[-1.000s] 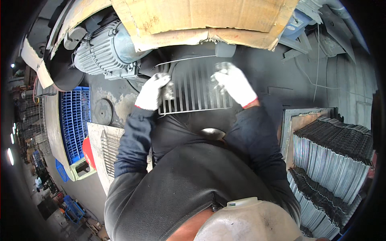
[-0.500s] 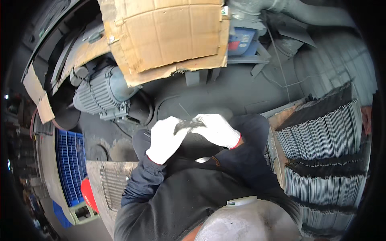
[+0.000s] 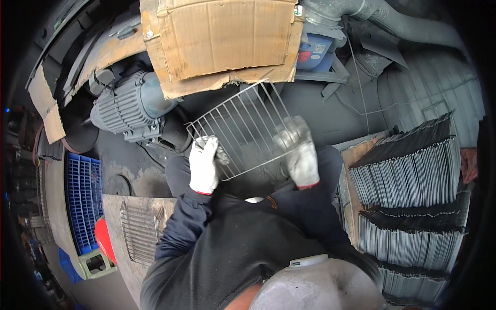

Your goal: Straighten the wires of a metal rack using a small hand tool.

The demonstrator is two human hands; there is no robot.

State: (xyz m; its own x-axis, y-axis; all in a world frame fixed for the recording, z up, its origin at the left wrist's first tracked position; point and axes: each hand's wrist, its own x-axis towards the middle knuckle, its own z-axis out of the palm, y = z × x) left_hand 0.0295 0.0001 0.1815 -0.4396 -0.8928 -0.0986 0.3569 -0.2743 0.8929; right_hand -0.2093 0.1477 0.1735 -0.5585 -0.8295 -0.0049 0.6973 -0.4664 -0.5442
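A rectangular wire rack (image 3: pixel 242 129) of thin parallel metal rods is held up in front of my lap, tilted up toward its far right corner. My left hand (image 3: pixel 204 164), in a white knit glove with a red cuff, is closed on its near left edge, thumb over the wires. On the right side, my right hand (image 3: pixel 300 155) grips the rack, its greyed glove fingers behind the rods and slightly blurred. Another wire rack (image 3: pixel 140 232) lies on a worn board (image 3: pixel 116 206) at my left.
Tall rows of stacked dark-edged metal racks (image 3: pixel 408 181) stand at my right. Ahead hangs a cardboard sheet (image 3: pixel 222 41), with a grey electric motor (image 3: pixel 129 103) to its left. A blue crate (image 3: pixel 85 201) and a red object (image 3: pixel 104 240) are at far left. A ribbed duct (image 3: pixel 398 23) runs at upper right.
My hands, earlier close together over a dark thing seen edge-on, have moved apart. The wire rack now shows its face between them. The view has shifted slightly.
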